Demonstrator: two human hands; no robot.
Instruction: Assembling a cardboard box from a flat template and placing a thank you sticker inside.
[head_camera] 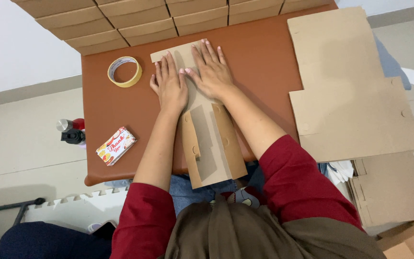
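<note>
A flat die-cut cardboard box blank [212, 144] lies lengthwise on the brown table [264, 52], its near end folded up over the table's front edge. My left hand [169, 86] presses flat on its far part, fingers spread. My right hand [210, 69] lies flat beside it on the same cardboard, fingers pointing away from me. Both palms are down and neither hand grips anything.
A roll of yellowish tape [124, 71] sits left of my hands. A small colourful card pack [116, 146] lies near the table's front left. Large flat cardboard sheets [350, 91] cover the right side. Stacked boxes [144, 19] line the far edge. Bottles [72, 130] stand on the floor at the left.
</note>
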